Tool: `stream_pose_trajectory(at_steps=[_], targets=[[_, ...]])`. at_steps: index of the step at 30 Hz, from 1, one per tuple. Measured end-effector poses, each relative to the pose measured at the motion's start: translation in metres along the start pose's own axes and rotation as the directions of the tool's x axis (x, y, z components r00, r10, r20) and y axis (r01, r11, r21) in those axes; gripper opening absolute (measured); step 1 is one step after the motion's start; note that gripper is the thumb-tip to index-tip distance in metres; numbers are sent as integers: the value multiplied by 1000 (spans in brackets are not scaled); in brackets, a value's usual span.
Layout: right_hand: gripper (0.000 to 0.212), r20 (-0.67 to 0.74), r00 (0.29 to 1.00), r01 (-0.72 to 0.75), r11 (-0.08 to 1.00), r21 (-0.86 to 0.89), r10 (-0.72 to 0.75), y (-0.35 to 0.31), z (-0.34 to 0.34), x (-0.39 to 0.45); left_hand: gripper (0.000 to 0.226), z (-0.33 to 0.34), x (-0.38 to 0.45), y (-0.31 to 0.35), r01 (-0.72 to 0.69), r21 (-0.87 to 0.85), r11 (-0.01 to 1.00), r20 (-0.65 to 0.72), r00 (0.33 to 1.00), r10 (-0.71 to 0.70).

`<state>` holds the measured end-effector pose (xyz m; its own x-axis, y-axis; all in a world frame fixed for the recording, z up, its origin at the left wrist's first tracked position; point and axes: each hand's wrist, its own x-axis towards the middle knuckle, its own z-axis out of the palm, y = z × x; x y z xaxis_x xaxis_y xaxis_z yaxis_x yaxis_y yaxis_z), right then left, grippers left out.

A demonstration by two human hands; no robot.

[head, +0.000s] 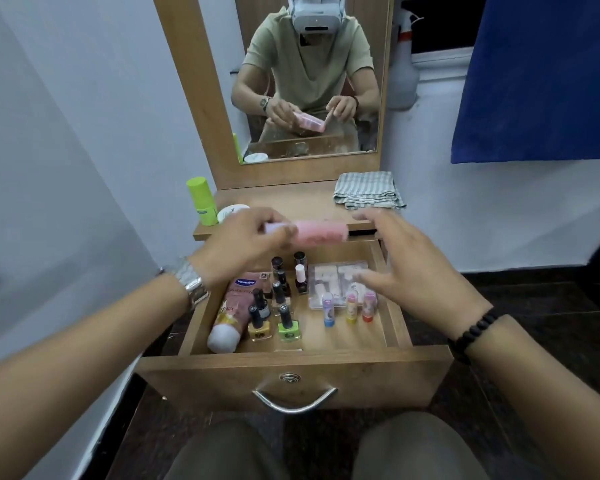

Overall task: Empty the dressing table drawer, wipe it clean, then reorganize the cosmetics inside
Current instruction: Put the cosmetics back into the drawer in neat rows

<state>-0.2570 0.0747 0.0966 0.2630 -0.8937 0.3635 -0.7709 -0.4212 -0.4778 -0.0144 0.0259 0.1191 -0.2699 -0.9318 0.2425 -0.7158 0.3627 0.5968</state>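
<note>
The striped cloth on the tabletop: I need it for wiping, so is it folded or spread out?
Folded. The striped cloth lies as a compact stack with layered edges showing along its front, at the tabletop's right rear corner.

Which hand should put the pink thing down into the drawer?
Probably the left hand. Its fingers already hold the pink box, right above the open drawer. The right hand is open and holds nothing, so it would have to take the box first.
</note>
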Motion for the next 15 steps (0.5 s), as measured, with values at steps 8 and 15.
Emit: stream_pose_trajectory(at_steps=[8,15], targets=[[22,178,983,-76,986,149,49,-9,8,-4,15,19,-40,10,39,-163,986,124,992,-19],[15,291,950,-189,946,263,109,-8,6,-3,52,43,-50,17,-459,634,623,200,875,441]])
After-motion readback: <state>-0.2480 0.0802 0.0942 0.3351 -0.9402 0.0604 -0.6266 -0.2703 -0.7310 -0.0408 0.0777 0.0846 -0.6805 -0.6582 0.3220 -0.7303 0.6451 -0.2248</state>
